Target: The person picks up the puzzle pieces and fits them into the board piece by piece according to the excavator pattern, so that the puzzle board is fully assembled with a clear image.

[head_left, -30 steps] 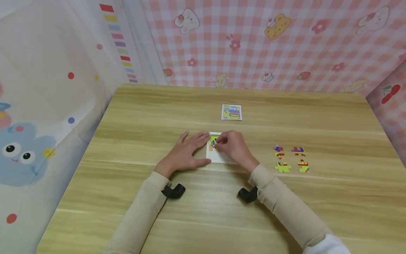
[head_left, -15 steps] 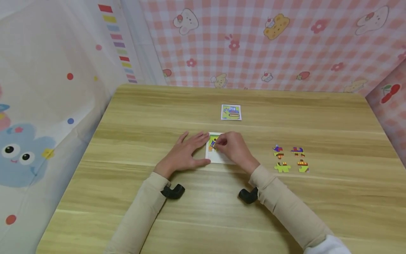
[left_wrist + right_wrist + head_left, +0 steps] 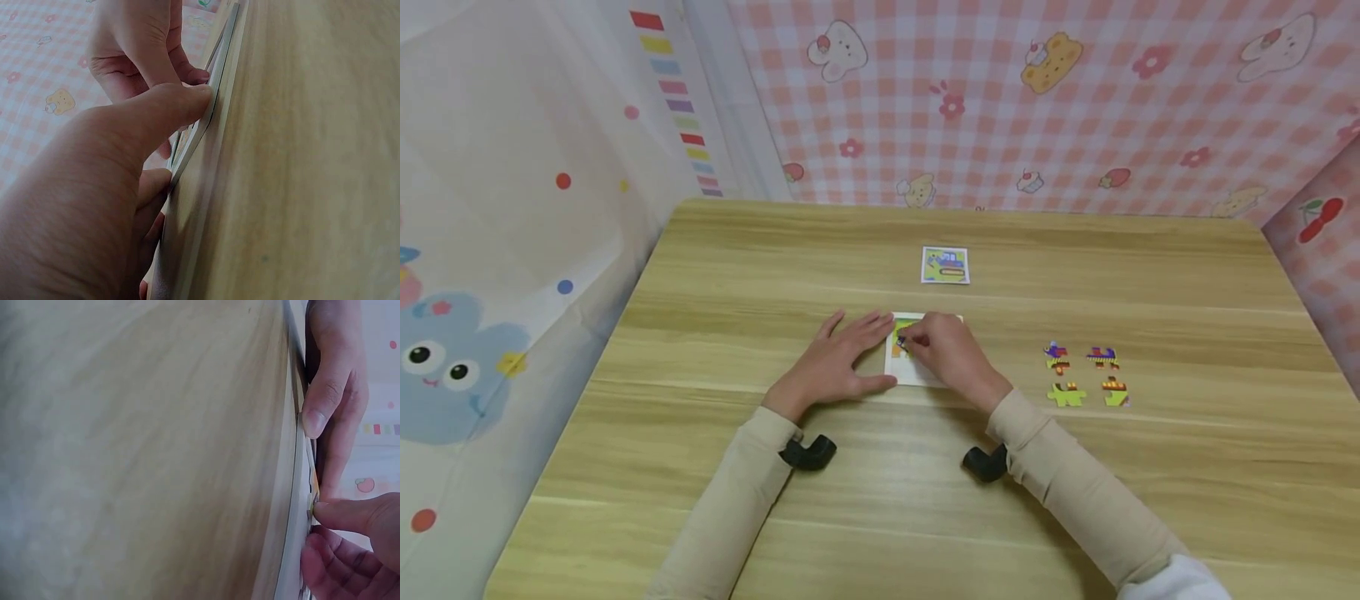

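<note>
left sleeve [image 3: 715, 508]: beige | right sleeve [image 3: 1090, 492]: beige, wrinkled; white cloth [image 3: 1176, 581] above | wrist pieces [image 3: 812, 453]: black, bent

From the head, looking forward and down over the table [image 3: 850, 533], set well back, reaching the checked cloth [image 3: 895, 108]. From the left wrist, peering low and very close along the table, rolled sideways, past the left hand [image 3: 835, 367] toward the right hand [image 3: 955, 354]. From the right wrist, equally close, rolled oppositely, facing the left hand. Across all three, sharing both hands and the board [image 3: 913, 372].
</note>
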`<state>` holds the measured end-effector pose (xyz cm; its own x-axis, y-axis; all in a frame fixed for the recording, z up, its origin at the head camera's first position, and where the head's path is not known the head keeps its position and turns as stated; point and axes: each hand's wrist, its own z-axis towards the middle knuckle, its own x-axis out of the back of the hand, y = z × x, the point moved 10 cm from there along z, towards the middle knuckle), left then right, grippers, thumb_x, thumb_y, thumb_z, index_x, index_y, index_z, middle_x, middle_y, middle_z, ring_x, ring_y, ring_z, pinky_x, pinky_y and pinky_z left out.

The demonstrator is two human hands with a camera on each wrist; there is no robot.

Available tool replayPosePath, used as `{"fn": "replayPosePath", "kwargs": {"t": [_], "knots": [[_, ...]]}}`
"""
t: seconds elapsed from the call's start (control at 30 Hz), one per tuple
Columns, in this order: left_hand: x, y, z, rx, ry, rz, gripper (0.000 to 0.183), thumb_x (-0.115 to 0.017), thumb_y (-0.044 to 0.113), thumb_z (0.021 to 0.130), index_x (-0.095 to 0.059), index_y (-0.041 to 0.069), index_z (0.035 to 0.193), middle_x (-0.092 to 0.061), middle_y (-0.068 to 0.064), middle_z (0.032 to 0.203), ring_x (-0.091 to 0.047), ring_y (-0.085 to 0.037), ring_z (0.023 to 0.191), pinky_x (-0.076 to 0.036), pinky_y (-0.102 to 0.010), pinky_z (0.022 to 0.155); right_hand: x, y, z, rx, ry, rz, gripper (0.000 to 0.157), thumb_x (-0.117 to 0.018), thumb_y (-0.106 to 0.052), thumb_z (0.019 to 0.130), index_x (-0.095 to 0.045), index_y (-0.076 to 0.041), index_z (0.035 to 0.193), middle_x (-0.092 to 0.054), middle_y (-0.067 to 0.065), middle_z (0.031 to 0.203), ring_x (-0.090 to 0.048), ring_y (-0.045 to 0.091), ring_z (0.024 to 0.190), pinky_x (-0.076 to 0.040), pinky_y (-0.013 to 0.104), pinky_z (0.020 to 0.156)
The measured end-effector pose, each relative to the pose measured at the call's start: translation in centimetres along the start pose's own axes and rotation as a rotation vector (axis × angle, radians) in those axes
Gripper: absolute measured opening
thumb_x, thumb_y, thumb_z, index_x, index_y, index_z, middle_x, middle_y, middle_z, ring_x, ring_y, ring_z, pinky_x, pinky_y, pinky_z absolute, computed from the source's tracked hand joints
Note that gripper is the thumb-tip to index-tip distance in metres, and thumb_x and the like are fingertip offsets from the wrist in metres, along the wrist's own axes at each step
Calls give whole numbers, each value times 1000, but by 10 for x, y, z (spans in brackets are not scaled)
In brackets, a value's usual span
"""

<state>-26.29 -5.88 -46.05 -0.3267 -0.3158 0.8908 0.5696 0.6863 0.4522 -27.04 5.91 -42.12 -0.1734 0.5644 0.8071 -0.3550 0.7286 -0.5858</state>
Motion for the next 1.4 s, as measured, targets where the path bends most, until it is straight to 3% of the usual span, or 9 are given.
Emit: {"fn": "replayPosePath", "kwargs": {"t": [0.27,0.5,0.77,0.97,1.3,1.4], "knots": [[-2,-1,0,2,1,6,91,-60,66,93,-28,19,165,-26,4,169,-20,-17,157,3,-50,127,-7,-6,-3,46,-63,-114,18,-72,-8,97,-81,-7,112,-70,11,95,-66,21,82,-57,39,72],[-4,-2,1,5,-9,11,91,-59,66,93,-27,19,165,-24,4,170,-19,-17,158,4,-50,127,-8,-5,-2,95,-121,-51,22,-74,-7,95,-78,-2,116,-69,10,94,-59,19,79,-52,36,69],[-7,-3,0,9,-16,6,91,-58,67,93,-27,19,165,-24,5,170,-19,-17,158,5,-49,127,-3,5,-2,-19,-93,20,20,-81,-9,90,-80,2,106,-75,10,88,-68,18,78,-57,34,72],[-8,-1,1,1,-16,0,91,-58,67,93,-27,19,165,-24,4,170,-18,-17,158,4,-50,127,-3,4,-2,-5,-119,-5,15,-80,-10,91,-81,1,101,-77,12,97,-70,22,88,-58,37,78],[-3,-3,2,12,-17,13,91,-59,66,93,-27,20,165,-23,5,170,-17,-17,158,5,-49,127,-2,7,2,-38,-113,9,19,-81,-11,91,-80,1,105,-75,10,93,-68,19,80,-58,34,73],[-3,-2,2,7,-16,10,92,-59,66,93,-27,19,165,-23,4,170,-18,-18,158,5,-50,127,-3,2,1,-5,-141,-59,21,-78,-16,94,-79,1,106,-75,10,95,-68,21,84,-58,38,77]]}}
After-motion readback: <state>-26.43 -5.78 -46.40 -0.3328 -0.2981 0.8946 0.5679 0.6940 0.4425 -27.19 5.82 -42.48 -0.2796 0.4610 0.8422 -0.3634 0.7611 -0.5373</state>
